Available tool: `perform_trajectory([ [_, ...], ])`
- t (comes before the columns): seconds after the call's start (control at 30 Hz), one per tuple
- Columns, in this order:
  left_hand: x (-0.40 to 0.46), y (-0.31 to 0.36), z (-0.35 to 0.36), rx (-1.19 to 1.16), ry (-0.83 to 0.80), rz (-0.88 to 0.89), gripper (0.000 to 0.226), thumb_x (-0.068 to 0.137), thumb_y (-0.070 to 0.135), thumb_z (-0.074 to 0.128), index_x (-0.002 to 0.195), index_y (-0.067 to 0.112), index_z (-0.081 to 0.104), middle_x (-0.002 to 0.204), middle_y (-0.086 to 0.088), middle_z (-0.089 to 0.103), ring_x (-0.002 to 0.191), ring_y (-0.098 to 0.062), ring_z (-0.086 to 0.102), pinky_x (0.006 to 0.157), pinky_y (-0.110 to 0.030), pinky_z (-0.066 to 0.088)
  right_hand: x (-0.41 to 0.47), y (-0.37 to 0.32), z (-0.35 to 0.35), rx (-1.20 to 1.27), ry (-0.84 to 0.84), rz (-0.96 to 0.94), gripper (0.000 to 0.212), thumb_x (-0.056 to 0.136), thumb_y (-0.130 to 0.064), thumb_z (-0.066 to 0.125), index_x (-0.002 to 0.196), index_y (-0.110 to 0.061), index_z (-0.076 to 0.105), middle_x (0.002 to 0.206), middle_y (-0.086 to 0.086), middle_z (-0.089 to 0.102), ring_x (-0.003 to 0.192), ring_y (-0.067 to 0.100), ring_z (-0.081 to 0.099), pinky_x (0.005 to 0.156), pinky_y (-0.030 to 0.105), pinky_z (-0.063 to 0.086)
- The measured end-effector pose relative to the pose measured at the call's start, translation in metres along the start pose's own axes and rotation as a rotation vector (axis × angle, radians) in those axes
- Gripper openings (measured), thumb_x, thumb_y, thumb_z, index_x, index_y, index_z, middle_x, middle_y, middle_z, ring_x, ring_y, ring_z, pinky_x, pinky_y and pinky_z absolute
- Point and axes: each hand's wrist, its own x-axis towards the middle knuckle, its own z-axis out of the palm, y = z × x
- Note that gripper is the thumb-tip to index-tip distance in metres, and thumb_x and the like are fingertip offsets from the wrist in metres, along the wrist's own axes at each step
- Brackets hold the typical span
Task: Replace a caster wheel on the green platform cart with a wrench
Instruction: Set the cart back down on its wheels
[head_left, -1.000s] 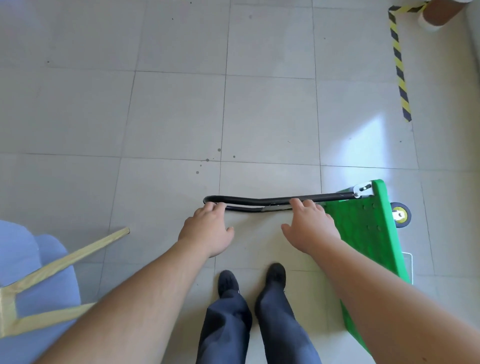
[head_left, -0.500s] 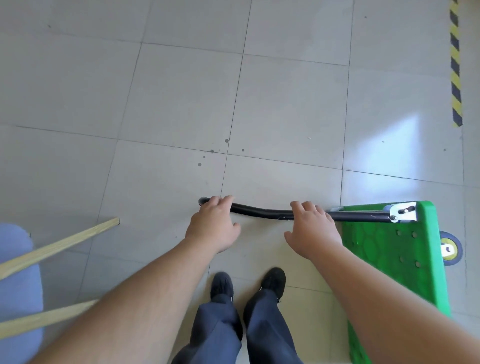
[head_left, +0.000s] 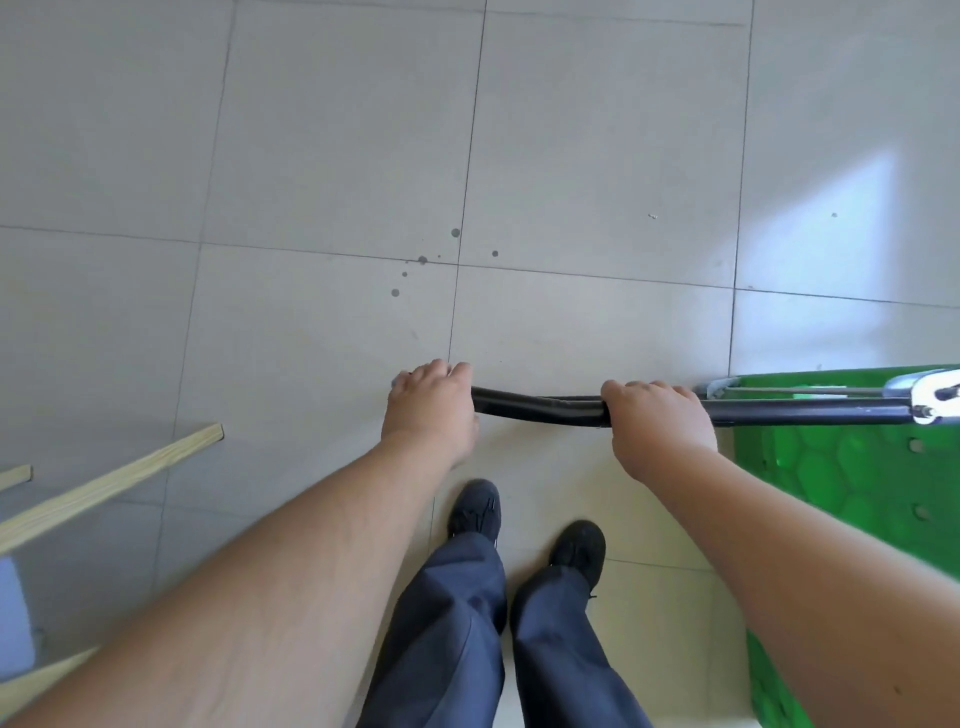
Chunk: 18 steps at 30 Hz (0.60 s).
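Grip: our left hand (head_left: 431, 410) and right hand (head_left: 657, 426) each wrapped the black handle (head_left: 540, 405).
Cart: green cart (head_left: 852, 478) stood tipped on edge at our right, beside the right forearm.
Risk: we judged it could topple or slide on the smooth floor (head_left: 337, 156) if either hold slackened.
Wheel, wrench: not in view.

Both arms reach forward, left hand (head_left: 429, 410) and right hand (head_left: 657, 426) curled palm-down, knuckles up.
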Motion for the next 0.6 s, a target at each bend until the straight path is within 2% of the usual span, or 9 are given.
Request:
perform_trajectory([
  [0.07, 0.008, -0.007, 0.002, 0.024, -0.008, -0.024, 0.031, 0.096, 0.023, 0.057, 0.127, 0.021, 0.055, 0.126, -0.001, 0.056, 0.117, -0.025, 0.052, 0.101, -0.034, 0.038, 0.005, 0.0, -0.003, -0.017, -0.023, 0.014, 0.021, 0.089, -0.003, 0.047, 0.093, -0.024, 0.046, 0.076, -0.004, 0.048, 0.072, 0.021, 0.048, 0.065, 0.031, 0.032],
  [0.17, 0.013, -0.016, 0.002, 0.025, -0.027, -0.062, 0.028, 0.097, 0.02, 0.056, 0.125, 0.02, 0.055, 0.124, -0.002, 0.055, 0.117, -0.025, 0.051, 0.086, -0.032, 0.039, 0.009, 0.001, -0.006, -0.013, -0.042, 0.024, 0.019, 0.089, -0.006, 0.05, 0.091, -0.024, 0.051, 0.076, -0.003, 0.051, 0.065, 0.019, 0.049, 0.054, 0.03, 0.032],
  [0.23, 0.014, -0.021, -0.002, 0.02, -0.033, -0.071, 0.026, 0.098, 0.017, 0.055, 0.124, 0.019, 0.054, 0.123, -0.002, 0.054, 0.117, -0.025, 0.05, 0.079, -0.032, 0.037, 0.009, 0.004, -0.008, -0.001, -0.048, 0.025, 0.017, 0.09, -0.008, 0.051, 0.089, -0.025, 0.051, 0.076, -0.004, 0.051, 0.066, 0.02, 0.051, 0.055, 0.03, 0.035],
  [0.4, 0.009, -0.022, -0.023, -0.016, -0.049, -0.062, 0.018, 0.101, 0.019, 0.052, 0.118, 0.018, 0.054, 0.118, -0.002, 0.054, 0.113, -0.026, 0.052, 0.076, -0.035, 0.04, 0.002, 0.021, -0.022, 0.037, -0.072, 0.034, 0.017, 0.089, -0.007, 0.05, 0.088, -0.024, 0.051, 0.078, -0.003, 0.052, 0.072, 0.022, 0.056, 0.058, 0.031, 0.041],
  [0.5, 0.003, -0.014, -0.043, -0.023, -0.048, -0.03, 0.013, 0.099, 0.018, 0.054, 0.112, 0.019, 0.057, 0.111, 0.0, 0.056, 0.105, -0.026, 0.056, 0.075, -0.037, 0.047, -0.005, 0.036, -0.033, 0.059, -0.094, 0.032, 0.019, 0.087, -0.006, 0.048, 0.09, -0.024, 0.055, 0.083, -0.003, 0.055, 0.077, 0.023, 0.059, 0.059, 0.031, 0.044],
  [0.6, -0.007, -0.003, -0.062, -0.014, -0.02, 0.007, 0.011, 0.097, 0.013, 0.054, 0.106, 0.017, 0.059, 0.105, -0.001, 0.059, 0.096, -0.026, 0.057, 0.071, -0.037, 0.047, -0.01, 0.048, -0.049, 0.074, -0.125, 0.02, 0.021, 0.086, -0.006, 0.048, 0.091, -0.023, 0.06, 0.083, -0.003, 0.056, 0.076, 0.021, 0.059, 0.061, 0.032, 0.048],
])
